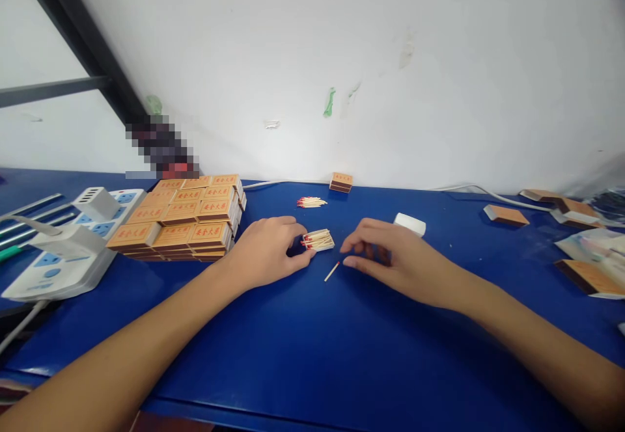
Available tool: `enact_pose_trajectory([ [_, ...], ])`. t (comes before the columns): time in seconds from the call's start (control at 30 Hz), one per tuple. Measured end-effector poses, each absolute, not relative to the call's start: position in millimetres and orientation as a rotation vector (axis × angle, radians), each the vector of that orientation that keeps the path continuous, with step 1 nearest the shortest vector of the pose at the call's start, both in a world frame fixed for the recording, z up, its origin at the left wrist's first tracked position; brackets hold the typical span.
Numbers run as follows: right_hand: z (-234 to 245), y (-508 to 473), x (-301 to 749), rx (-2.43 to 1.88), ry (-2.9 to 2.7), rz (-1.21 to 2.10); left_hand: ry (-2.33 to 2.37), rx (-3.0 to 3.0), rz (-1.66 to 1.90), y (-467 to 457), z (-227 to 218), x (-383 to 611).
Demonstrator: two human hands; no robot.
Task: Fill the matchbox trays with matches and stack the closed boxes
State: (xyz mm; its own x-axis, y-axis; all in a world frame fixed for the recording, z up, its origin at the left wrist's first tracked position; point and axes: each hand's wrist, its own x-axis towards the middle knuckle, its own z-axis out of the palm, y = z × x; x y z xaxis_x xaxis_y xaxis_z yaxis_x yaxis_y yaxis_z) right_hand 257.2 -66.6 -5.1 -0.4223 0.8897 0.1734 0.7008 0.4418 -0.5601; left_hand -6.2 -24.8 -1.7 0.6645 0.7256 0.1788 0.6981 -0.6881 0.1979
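My left hand pinches a small matchbox tray at its left end, thumb on the near side and fingers on the far side. The tray is filled with matches, most of their red heads toward my left hand. My right hand hovers just right of the tray, thumb and fingertips apart with nothing visible between them. A single match lies just beyond its thumb tip, red head nearest the thumb. Behind the tray, a loose pile of matches rests on the blue table.
Stacked matchboxes stand left of my left hand. Farther left is a white power strip with plugs. One matchbox sits by the wall. A white object lies behind my right hand; several boxes are at the right.
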Motion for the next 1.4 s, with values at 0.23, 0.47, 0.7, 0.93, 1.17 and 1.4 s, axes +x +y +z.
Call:
enact_pose_trajectory([
  [0.23,-9.3,-74.1,229.2,-1.159,-2.506,0.585,1.210,2.741,0.375,-21.5,-1.3,-5.9],
  [0.47,-4.8,-74.8,246.2,-1.246,-2.235,0.421,1.155,2.729,0.378,-27.2,-2.0,-3.3],
  [0.7,-15.5,-76.1,237.0,-1.328,-1.801,0.630,1.095,2.735,0.389,-29.8,-4.2,-1.5],
  [0.93,-32.2,-74.3,227.3,-1.358,-1.739,0.674,1.049,2.717,0.399,-29.2,-3.1,-2.1],
  [1.17,-34.4,-74.4,231.9,-1.377,-1.844,0.539,1.076,2.700,0.426,-27.1,-3.1,-5.1],
  [1.4,-33.8,-74.8,237.5,-1.415,-1.935,0.460,1.107,2.730,0.381,-28.9,8.1,-5.5],
])
